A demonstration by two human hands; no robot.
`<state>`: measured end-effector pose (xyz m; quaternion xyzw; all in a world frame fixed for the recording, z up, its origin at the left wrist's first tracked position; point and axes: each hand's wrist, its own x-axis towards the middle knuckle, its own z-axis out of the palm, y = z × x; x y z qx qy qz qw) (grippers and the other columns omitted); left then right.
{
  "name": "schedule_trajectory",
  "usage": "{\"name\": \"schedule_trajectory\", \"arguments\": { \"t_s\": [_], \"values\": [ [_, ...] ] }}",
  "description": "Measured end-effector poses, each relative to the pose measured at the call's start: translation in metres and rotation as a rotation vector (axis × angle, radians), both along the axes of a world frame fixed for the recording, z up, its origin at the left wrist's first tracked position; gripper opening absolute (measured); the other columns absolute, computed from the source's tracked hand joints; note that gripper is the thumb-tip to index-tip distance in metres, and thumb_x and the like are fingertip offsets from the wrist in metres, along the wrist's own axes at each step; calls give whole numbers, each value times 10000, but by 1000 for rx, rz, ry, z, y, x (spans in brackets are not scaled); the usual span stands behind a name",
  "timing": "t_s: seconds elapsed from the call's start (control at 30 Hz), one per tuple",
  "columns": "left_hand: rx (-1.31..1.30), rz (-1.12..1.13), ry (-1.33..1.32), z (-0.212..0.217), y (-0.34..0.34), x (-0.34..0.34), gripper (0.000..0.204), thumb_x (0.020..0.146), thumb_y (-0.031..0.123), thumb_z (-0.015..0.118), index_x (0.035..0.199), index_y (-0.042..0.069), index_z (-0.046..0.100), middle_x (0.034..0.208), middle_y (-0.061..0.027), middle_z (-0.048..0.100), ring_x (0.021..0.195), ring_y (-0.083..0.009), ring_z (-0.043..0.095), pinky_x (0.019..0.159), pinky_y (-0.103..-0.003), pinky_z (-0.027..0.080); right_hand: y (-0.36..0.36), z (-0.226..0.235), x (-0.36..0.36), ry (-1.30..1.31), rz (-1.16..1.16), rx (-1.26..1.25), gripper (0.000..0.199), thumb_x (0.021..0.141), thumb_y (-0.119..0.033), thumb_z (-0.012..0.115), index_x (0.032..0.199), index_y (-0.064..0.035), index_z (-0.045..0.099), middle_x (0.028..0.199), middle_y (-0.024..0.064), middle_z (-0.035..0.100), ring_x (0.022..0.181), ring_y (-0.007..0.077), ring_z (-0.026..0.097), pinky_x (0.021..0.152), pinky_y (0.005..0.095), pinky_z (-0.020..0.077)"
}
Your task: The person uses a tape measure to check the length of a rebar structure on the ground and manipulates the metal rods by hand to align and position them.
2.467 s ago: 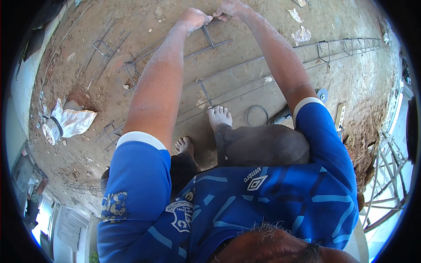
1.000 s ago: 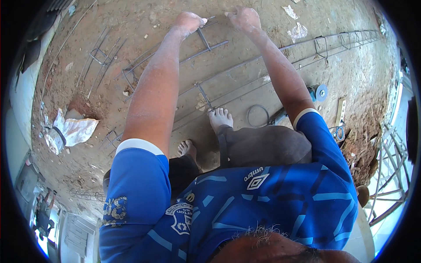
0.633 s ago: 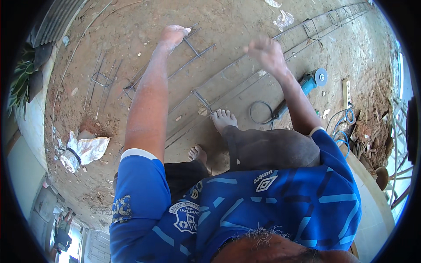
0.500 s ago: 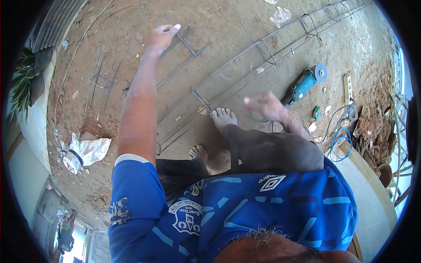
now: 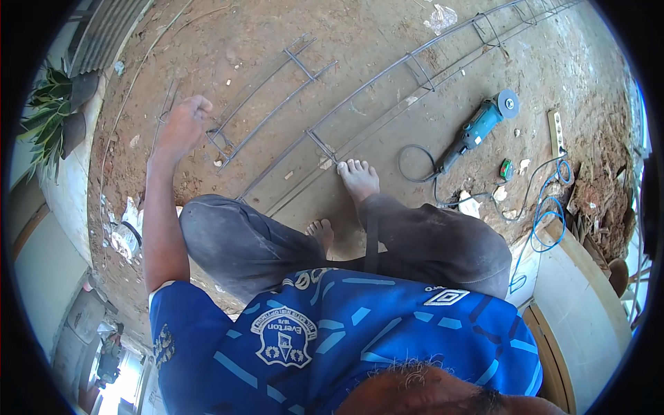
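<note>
My left hand (image 5: 181,128) reaches out over the ground at the left, its fingers curled in. What they hold, if anything, cannot be made out. Just behind it, partly covered, lies a small rebar frame (image 5: 163,114). A short rebar cage (image 5: 266,97) with cross ties rests on the soil to its right. Beyond that, a long rebar cage (image 5: 373,81) runs from near my feet to the far upper right. My bare foot (image 5: 360,180) is beside its near end. My right hand is out of the picture.
A teal angle grinder (image 5: 477,128) lies at the right with its cord. Near it are a power strip (image 5: 556,133), a small green-and-black object (image 5: 506,169) and a blue cable (image 5: 546,238). White plastic (image 5: 126,238) lies left, below a potted plant (image 5: 52,111).
My left hand has moved left and nearer, from the short rebar cage to the small frame. My right hand has left the view. My left knee has shifted left.
</note>
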<state>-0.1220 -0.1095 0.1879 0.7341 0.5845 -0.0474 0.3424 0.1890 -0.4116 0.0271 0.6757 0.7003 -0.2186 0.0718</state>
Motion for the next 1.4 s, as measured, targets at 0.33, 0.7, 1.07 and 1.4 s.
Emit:
{"name": "schedule_trajectory", "arguments": {
  "t_s": [0.33, 0.7, 1.07, 1.4],
  "values": [
    [-75, -220, 82, 0, -17, 26, 316, 936, 286, 604, 1066, -1, 633, 872, -174, 670, 783, -269, 629, 754, -391, 481, 18, 39, 22, 45, -69, -366, 271, 955, -244, 435, 1207, -174, 503, 1234, 23, 543, 1161, 240, 512, 924, 400, 449],
    [-39, 144, -135, -26, -16, -38, 391, 933, 130, 560, 1315, 45, 554, 911, -105, 679, 826, -196, 622, 794, -344, 498, 5, 92, 276, -158, -773, 143, 332, 889, -226, 500, 1210, -143, 509, 1196, 31, 556, 1120, 227, 527, 906, 386, 458],
    [-3, 173, -7, 3, -31, -30, 421, 897, 212, 669, 1256, 3, 604, 869, -81, 701, 808, -142, 635, 773, -289, 494, 14, 26, 302, -251, -703, -39, 404, 823, -209, 566, 1212, -112, 514, 1158, 40, 569, 1078, 213, 543, 887, 371, 468],
    [587, 763, -41, 24, -23, -120, 492, 861, 278, 724, 1227, -35, 625, 894, -83, 731, 804, -130, 671, 755, -258, 495, 36, 19, 314, -221, -571, -31, 476, 763, -193, 625, 1214, -83, 520, 1123, 48, 581, 1040, 201, 558, 869, 358, 476]
  ]
}}
